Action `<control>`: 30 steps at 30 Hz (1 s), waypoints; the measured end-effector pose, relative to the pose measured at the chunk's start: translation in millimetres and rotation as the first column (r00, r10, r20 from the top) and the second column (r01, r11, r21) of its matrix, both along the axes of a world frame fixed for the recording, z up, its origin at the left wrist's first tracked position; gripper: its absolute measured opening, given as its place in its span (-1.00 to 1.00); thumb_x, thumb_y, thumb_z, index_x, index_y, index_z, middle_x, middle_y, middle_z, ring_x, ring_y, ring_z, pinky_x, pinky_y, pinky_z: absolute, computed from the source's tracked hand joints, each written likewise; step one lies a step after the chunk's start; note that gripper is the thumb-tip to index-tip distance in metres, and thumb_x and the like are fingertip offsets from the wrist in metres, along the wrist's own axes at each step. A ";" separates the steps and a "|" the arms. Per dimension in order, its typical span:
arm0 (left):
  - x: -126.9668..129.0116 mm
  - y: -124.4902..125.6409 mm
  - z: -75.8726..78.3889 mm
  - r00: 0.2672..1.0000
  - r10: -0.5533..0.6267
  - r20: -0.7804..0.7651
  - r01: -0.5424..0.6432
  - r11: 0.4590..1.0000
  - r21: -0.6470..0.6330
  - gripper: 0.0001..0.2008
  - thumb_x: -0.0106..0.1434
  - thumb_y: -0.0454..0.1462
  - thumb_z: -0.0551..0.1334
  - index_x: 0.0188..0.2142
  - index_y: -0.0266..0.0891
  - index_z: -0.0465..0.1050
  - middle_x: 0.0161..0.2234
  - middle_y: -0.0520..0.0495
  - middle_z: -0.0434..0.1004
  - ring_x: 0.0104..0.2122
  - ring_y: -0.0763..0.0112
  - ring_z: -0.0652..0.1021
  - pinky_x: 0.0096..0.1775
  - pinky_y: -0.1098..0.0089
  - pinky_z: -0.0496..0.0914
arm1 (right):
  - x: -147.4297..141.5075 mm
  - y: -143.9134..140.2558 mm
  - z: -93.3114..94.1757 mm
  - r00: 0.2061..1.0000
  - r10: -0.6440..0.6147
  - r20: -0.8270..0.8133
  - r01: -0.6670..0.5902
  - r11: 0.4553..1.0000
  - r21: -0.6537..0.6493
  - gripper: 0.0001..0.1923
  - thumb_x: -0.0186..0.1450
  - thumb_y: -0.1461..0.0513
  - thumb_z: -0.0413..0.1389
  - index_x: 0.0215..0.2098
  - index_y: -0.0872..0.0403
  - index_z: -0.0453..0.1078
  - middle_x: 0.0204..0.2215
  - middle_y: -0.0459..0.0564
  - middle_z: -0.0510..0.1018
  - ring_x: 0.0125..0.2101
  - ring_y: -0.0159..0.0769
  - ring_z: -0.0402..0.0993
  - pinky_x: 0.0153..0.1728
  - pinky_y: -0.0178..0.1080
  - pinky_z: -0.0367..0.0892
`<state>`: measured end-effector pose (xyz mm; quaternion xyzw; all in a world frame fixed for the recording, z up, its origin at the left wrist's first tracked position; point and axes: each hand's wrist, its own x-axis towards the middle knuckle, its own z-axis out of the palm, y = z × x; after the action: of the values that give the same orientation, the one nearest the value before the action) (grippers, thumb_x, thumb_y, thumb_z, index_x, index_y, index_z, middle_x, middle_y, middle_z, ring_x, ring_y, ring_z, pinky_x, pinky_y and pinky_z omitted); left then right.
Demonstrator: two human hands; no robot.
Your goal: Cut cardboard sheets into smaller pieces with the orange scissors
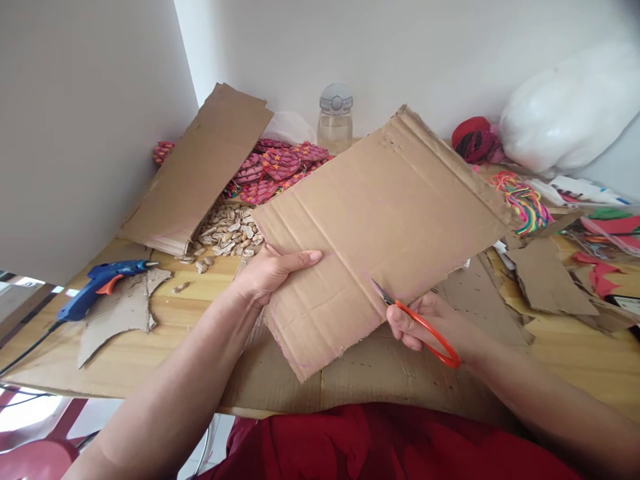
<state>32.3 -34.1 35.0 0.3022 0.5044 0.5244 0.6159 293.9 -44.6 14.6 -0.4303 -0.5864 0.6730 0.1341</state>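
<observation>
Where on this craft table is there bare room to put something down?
Bare wood shows between the glue gun with its cardboard scrap and the left hand, and at the right front edge. The back and right side are crowded.

Head camera, looking forward and down
One view from the wearer's head, close over the worktop (150, 347) at arm's reach, facing the wall corner behind it; no second view

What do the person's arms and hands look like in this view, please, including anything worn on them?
Both forearms are bare to the frame edge, with no sleeves in view. The left hand and the right hand are bare too: no gloves, and no rings, watch or bracelet show. Fingernails are short and unpainted. A red garment covers the lap below.
</observation>
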 end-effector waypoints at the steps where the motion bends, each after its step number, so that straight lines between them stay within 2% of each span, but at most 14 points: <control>1: 1.0 -0.4 0.0 1.000 0.003 -0.001 -0.003 1.000 0.003 -0.36 -0.06 -0.39 0.52 0.06 -0.29 0.51 -0.04 -0.21 0.67 -0.03 -0.04 0.64 -0.07 0.15 0.63 | -0.6 0.1 1.6 1.000 -0.010 0.020 0.010 1.000 0.002 -0.32 0.09 -0.35 0.20 -0.57 0.06 0.21 -0.68 -0.22 0.19 -0.68 -0.52 0.07 -0.64 -0.38 -0.08; 5: 1.7 -0.4 -3.2 1.000 -0.015 0.001 0.015 1.000 -0.014 -0.38 -0.08 -0.36 0.55 0.02 -0.29 0.54 -0.07 -0.21 0.69 -0.04 -0.06 0.65 -0.07 0.13 0.62 | -0.3 1.6 -0.5 0.994 -0.054 0.090 0.053 0.998 0.022 -0.29 0.06 -0.38 0.17 -0.59 0.06 0.21 -0.70 -0.19 0.25 -0.70 -0.52 0.08 -0.66 -0.38 -0.02; 10: -1.0 1.5 -8.3 0.999 -0.024 -0.022 0.024 1.000 -0.013 -0.52 -0.09 -0.31 0.56 -0.13 -0.31 0.58 -0.08 -0.24 0.68 -0.03 -0.10 0.64 -0.03 0.09 0.60 | -1.1 4.4 -1.3 0.984 -0.041 0.172 0.036 0.999 0.034 -0.27 0.04 -0.42 0.13 -0.65 0.04 0.22 -0.81 -0.19 0.19 -0.75 -0.49 0.07 -0.70 -0.35 -0.03; 17: -0.8 3.5 -10.5 1.000 -0.001 -0.014 0.002 1.000 0.025 -0.30 -0.11 -0.33 0.56 0.08 -0.24 0.50 -0.14 -0.17 0.71 -0.02 -0.07 0.63 -0.03 0.09 0.60 | -3.7 4.6 -3.1 0.982 -0.087 0.170 0.087 0.996 0.008 -0.31 0.03 -0.39 0.18 -0.60 0.03 0.24 -0.77 -0.19 0.28 -0.78 -0.49 0.13 -0.72 -0.36 0.00; 22: 0.8 2.0 -9.2 1.000 -0.005 0.003 0.004 0.999 0.035 -0.35 -0.06 -0.32 0.55 0.06 -0.19 0.51 -0.09 -0.08 0.70 0.02 -0.04 0.61 -0.03 0.13 0.59 | -2.0 3.8 -6.6 0.983 -0.087 0.162 0.086 0.996 0.015 -0.31 0.03 -0.38 0.19 -0.59 0.04 0.26 -0.74 -0.18 0.32 -0.77 -0.49 0.17 -0.72 -0.36 0.03; 26: 1.6 0.8 -6.7 1.000 -0.010 -0.001 0.010 1.000 0.025 -0.41 -0.04 -0.32 0.54 0.02 -0.20 0.53 -0.06 -0.08 0.69 0.03 -0.07 0.60 -0.02 0.11 0.59 | -0.7 2.2 -5.3 0.975 -0.078 0.208 0.069 0.996 0.048 -0.28 0.08 -0.40 0.13 -0.67 0.04 0.26 -0.83 -0.16 0.26 -0.77 -0.47 0.16 -0.70 -0.36 0.05; 30: 1.9 1.2 -6.6 1.000 -0.002 0.009 0.002 1.000 0.016 -0.39 -0.07 -0.32 0.55 0.02 -0.18 0.54 -0.09 -0.07 0.70 0.01 -0.08 0.61 -0.03 0.08 0.59 | -1.1 1.5 -4.4 0.970 -0.078 0.231 0.066 0.996 0.059 -0.26 0.09 -0.42 0.09 -0.71 0.04 0.25 -0.84 -0.13 0.27 -0.78 -0.48 0.14 -0.70 -0.34 0.06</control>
<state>34.2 -32.9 28.4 0.3053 0.4970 0.5291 0.6163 292.8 -43.1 10.3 -0.5237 -0.5991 0.5975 0.0995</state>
